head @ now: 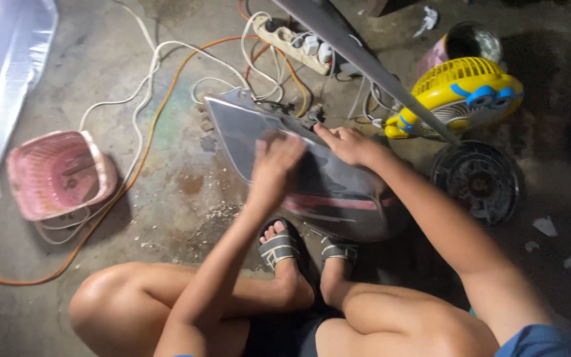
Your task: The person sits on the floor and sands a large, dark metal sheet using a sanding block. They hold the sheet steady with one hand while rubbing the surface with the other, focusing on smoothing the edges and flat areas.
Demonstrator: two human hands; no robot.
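You squat on the concrete floor [186, 192], and a grey curved panel [318, 185] lies in front of your feet, with its narrow end pointing away from you toward the cables.

Your left hand [273, 165] lies on the upper face of the panel, near the middle. The fingers [279, 147] are bent and close together, pressing down on the surface. The picture is blurred there, so I cannot tell if something thin is under the palm. The hand does not close around the panel; it only rests on it.

Your right hand [348, 144] is at the far edge of the panel, just beside the left one. Its index finger is stretched out and touches the edge close to a small dark fitting [312, 118]. The other fingers are curled in loosely. I cannot tell if they pinch the edge or only lean on it.

The near end of the panel, with a red stripe, is touching your sandals [279, 248].

A pink basket [57, 175] stands on the left, well apart. A white power strip [295, 41] and an orange cable [160, 106] lie behind the panel. A yellow fan [464, 92] and a dark round grille [477, 182] are on the right.
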